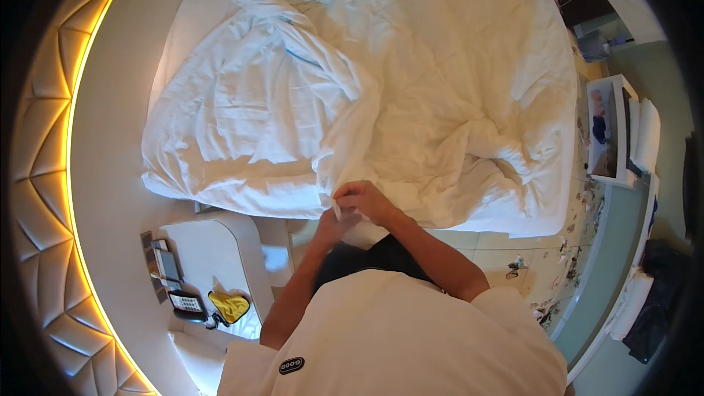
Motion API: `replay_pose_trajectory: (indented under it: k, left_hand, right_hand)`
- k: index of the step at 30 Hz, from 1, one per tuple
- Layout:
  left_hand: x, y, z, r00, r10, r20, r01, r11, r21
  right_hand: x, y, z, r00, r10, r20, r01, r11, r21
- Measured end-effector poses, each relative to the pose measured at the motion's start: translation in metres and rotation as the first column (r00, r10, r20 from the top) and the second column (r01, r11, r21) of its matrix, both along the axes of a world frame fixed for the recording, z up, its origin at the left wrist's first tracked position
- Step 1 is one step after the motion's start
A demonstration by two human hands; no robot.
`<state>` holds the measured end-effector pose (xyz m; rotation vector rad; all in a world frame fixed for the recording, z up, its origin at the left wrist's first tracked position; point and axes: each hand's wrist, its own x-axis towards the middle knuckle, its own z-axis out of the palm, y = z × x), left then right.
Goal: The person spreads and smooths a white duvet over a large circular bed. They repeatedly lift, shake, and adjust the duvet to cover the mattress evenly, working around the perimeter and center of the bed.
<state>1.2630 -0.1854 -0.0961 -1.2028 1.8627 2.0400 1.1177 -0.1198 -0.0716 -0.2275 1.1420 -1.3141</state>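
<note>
Bed point(539, 214), rumpled white duvet point(433, 88) spread on top

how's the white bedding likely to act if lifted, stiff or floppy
The white bedding will probably hang floppy, given its loose folds and wrinkles. It may feel bulky and drag, since it spreads across much of the bed. The twisted stretch might come up bunched.

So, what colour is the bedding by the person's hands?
The bedding is white, showing best in the head view.
</note>
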Motion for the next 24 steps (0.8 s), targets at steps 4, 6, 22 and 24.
replay_pose_trajectory:
  k: [4, 6, 22, 24]
  left_hand:
    - [-0.022, 0.017, -0.007, 0.902, 0.428, 0.057, -0.424, 0.903, -0.068]
    - [-0.001, 0.004, -0.021, 0.816, 0.578, -0.031, -0.577, 0.816, 0.030]
    - [0.053, -0.060, 0.048, 0.326, 0.923, -0.204, -0.940, 0.293, -0.176]
    - [0.070, -0.071, 0.042, 0.390, 0.897, -0.210, -0.897, 0.318, -0.307]
  right_hand:
    - [-0.014, 0.021, -0.055, 0.699, 0.077, -0.711, 0.072, 0.981, 0.178]
    - [-0.029, 0.041, -0.057, 0.395, 0.337, -0.855, 0.074, 0.916, 0.395]
    - [-0.124, 0.027, 0.025, 0.669, 0.092, -0.737, -0.148, 0.989, -0.012]
    - [-0.141, 0.029, 0.036, 0.713, 0.040, -0.700, -0.052, 0.999, 0.004]
